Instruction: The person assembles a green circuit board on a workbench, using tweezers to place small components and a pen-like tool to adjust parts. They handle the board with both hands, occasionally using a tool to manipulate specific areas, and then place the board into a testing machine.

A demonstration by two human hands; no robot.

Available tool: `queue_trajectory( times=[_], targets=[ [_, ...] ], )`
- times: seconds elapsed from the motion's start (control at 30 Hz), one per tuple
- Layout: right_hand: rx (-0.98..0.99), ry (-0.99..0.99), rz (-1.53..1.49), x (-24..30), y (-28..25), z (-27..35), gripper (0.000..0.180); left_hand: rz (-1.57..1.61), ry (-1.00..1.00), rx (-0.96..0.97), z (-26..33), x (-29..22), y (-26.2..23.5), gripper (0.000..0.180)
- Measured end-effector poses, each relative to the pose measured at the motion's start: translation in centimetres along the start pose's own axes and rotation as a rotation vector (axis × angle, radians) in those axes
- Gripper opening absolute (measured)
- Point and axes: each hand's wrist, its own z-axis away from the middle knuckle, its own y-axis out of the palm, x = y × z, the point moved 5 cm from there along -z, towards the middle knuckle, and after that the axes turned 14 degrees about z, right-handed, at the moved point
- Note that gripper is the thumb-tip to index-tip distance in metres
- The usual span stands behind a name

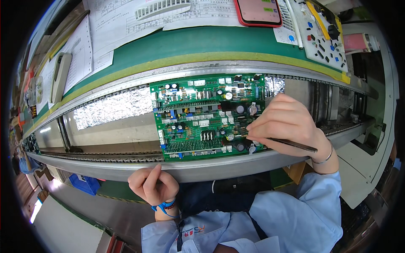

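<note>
A green circuit board (192, 140) crowded with capacitors, white connectors and other parts lies across the two metal rails of a conveyor. My right hand (289, 124) is over the board's right side, pinching dark, slim tweezers (293, 144). Their tip points left, down among the components near a round capacitor (230, 137); whether it grips a part is too small to tell. Close to the board's lower left corner, my left hand (154, 184) hangs at the front rail (114, 168), fingers curled in, with nothing visible in them.
Beyond the conveyor, a green bench top (185, 42) carries printed sheets (114, 25), a white strip of parts (163, 8) and a red-cased phone (258, 12). A tray of loose components (322, 46) sits at the far right. Below left is a blue bin (84, 184).
</note>
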Motion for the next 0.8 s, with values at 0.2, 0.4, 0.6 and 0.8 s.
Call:
queue_trajectory(
  times=[0.2, 0.4, 0.6, 0.8],
  targets=[
    [-0.053, 0.122, -0.112, -0.5, -0.9, 0.1, 0.014, -0.016, 0.015, -0.027, -0.1, 0.1, 0.0, 0.029],
    [-0.262, 0.547, -0.597, -2.5, -1.3, 1.2, 0.011, -0.013, 0.027, -0.042, -0.2, 0.1, 0.2, 0.032],
    [-0.325, 0.678, -1.017, -3.1, -1.0, 2.1, 0.013, 0.127, 0.03, -0.073, -1.1, -1.8, -1.1, 0.015],
    [-0.271, 0.682, -1.104, -1.9, -0.2, 1.9, 0.013, 0.402, 0.13, 0.157, -5.3, -7.4, 3.1, 0.038]
  ],
)
